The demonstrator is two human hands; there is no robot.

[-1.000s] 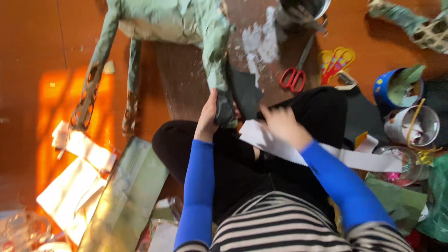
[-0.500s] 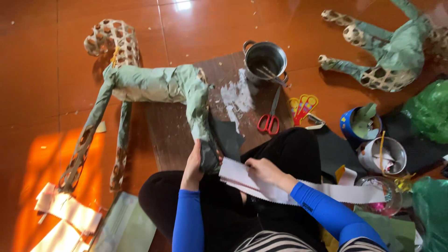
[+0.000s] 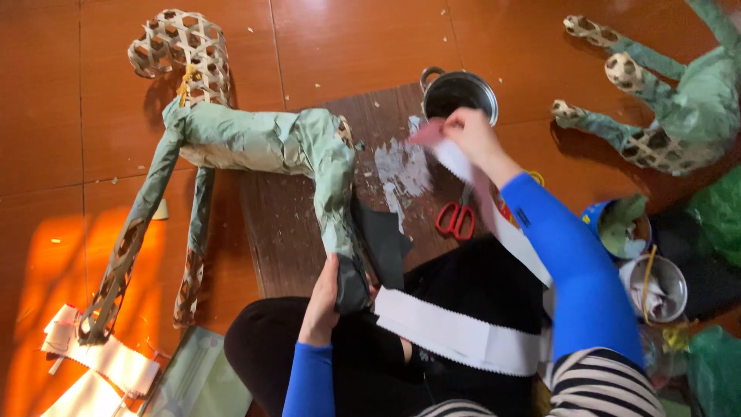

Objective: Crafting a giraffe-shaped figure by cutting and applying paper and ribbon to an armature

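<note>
A woven bamboo animal figure, partly covered in pale green paper, lies on its side on the floor. My left hand grips the dark-wrapped end of its hind leg against my lap. My right hand is stretched forward, holding up one end of a long white paper strip near a metal pot. The strip runs back across my lap. Red-handled scissors lie on the dark wooden board below that hand.
A second paper-covered woven figure lies at the far right. Small bowls and a blue tub with scraps stand to my right, beside green bags. White paper strips and a flat green sheet lie at lower left.
My right hand has lifted from my lap and reached forward to the pot, carrying the strip's end. The view has tilted up. My left hand stays on the leg.
</note>
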